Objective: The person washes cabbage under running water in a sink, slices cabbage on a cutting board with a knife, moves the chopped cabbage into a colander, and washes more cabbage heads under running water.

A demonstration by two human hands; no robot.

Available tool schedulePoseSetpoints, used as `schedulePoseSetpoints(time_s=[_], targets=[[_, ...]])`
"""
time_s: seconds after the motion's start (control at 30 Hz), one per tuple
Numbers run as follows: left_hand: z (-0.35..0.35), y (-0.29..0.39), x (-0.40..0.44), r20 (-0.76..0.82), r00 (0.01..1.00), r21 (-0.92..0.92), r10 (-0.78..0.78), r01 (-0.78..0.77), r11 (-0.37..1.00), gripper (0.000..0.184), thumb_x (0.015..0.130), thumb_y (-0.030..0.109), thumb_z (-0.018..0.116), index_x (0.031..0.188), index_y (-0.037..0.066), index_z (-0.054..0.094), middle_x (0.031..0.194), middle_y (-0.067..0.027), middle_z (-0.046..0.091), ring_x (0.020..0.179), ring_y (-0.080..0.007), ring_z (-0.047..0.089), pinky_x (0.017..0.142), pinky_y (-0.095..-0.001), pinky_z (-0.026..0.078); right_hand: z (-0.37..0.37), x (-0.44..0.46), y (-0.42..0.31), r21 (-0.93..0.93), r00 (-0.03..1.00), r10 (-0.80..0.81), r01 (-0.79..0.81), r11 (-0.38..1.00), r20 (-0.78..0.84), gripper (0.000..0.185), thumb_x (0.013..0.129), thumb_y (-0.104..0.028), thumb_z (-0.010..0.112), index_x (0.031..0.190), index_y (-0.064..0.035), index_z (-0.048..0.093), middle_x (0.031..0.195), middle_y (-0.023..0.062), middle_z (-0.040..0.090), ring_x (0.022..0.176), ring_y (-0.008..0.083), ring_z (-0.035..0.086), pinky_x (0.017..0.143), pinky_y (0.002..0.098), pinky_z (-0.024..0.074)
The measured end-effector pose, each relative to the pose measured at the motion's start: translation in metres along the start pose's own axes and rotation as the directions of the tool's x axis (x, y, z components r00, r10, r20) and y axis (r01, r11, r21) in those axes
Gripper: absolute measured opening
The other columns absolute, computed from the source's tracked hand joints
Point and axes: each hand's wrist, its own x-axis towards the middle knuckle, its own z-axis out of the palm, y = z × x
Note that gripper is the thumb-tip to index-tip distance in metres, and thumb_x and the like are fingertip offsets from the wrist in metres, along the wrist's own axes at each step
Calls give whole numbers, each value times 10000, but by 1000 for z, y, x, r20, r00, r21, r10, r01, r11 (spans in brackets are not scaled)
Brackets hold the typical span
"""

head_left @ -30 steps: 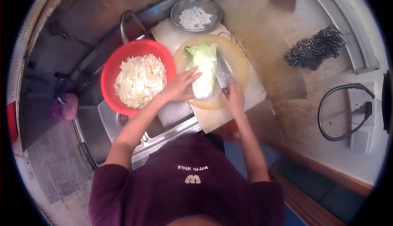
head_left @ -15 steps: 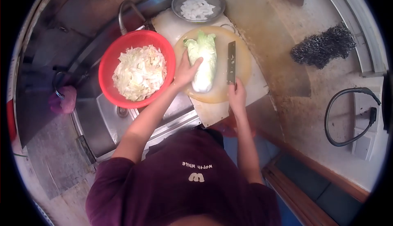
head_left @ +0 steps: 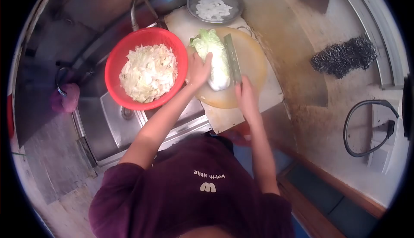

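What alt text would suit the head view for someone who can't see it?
A left hand touches a cabbage on a round yellow board; the right hand holds a knife alongside; a red basket of chopped leaves sits left.

Upside-down lettering [head_left: 209, 174] on the purple shirt [head_left: 194, 212] reads "worth while".

From head height, we looked forward and down, wide-angle, over a purple shirt [head_left: 185, 208] to a nearby cutting board [head_left: 252, 61].
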Motion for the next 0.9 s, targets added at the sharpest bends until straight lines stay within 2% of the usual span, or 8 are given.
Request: schedulePoseSetpoints(time_s=[0.1, 0.2, 0.3, 0.4, 0.5, 0.67, 0.8, 0.9], targets=[[-7, 17, -2, -25, 999, 7, -40, 40, 999, 572, 887, 391, 470, 1111, -133, 417, 1077, -335, 459, 1027, -445, 450, 927, -458, 335, -10, -34, -23, -39, 998, -57, 56, 998, -39, 149, 842, -105, 506, 952, -7, 523, 787, 213, 592, 645, 407, 577, 570, 492, 452], [11, 9, -6, -108, 994, -143, -14, -1, 990, 517, 902, 344, 459, 1127, -118, 400, 1085, -326, 436, 1044, -436, 421, 937, -463, 313, -2, -45, -32, -174, 990, -141, 136, 975, -21, 141, 823, -51, 518, 955, -8, 493, 765, 206, 576, 607, 383, 586, 518, 467, 462], [13, 15, -11, -129, 989, -198, -66, 40, 979, 476, 904, 314, 465, 1127, -102, 398, 1095, -316, 424, 1061, -425, 399, 945, -461, 297, 3, -42, -33, -241, 995, -70, 85, 967, 70, 134, 815, -37, 518, 929, 9, 464, 746, 212, 564, 599, 386, 586, 515, 462, 472], [12, 14, -11, -118, 992, -112, -36, 23, 993, 451, 903, 303, 470, 1116, -90, 408, 1099, -315, 425, 1055, -423, 400, 936, -460, 305, 1, -36, -42, -250, 991, -39, 70, 966, 128, 128, 822, -44, 495, 917, 18, 436, 730, 224, 557, 593, 401, 581, 527, 481, 475], [14, 14, -10, -107, 994, -78, -32, 24, 997, 409, 906, 269, 467, 1106, -84, 413, 1092, -315, 422, 1042, -427, 399, 925, -466, 307, 2, -21, -55, -256, 977, 83, -30, 966, 199, 139, 825, -42, 458, 935, 33, 416, 709, 280, 562, 649, 461, 549, 603, 542, 423], [22, 12, -12, -138, 990, -68, -25, 15, 998, 355, 895, 201, 468, 1111, -76, 415, 1069, -295, 427, 1030, -425, 396, 913, -470, 308, 20, 21, -58, -303, 983, 2, 55, 951, 184, 135, 813, -33, 436, 917, 52, 421, 695, 272, 580, 668, 459, 566, 622, 538, 440], [21, 6, -17, -121, 991, -105, -48, 35, 994, 353, 887, 174, 466, 1129, -76, 407, 1073, -286, 429, 1039, -422, 389, 920, -472, 303, 28, 58, -61, -293, 963, -24, 106, 950, 268, 131, 812, -31, 417, 904, 61, 436, 706, 283, 590, 691, 451, 584, 633, 528, 453], [19, 6, -12, -160, 982, -152, -97, 73, 986, 377, 881, 198, 486, 1130, -76, 413, 1076, -292, 429, 1044, -422, 398, 925, -462, 305, 25, 68, -72, -367, 939, 44, 90, 926, 342, 177, 828, -43, 433, 964, 69, 442, 780, 291, 611, 756, 414, 623, 670, 493, 491]])
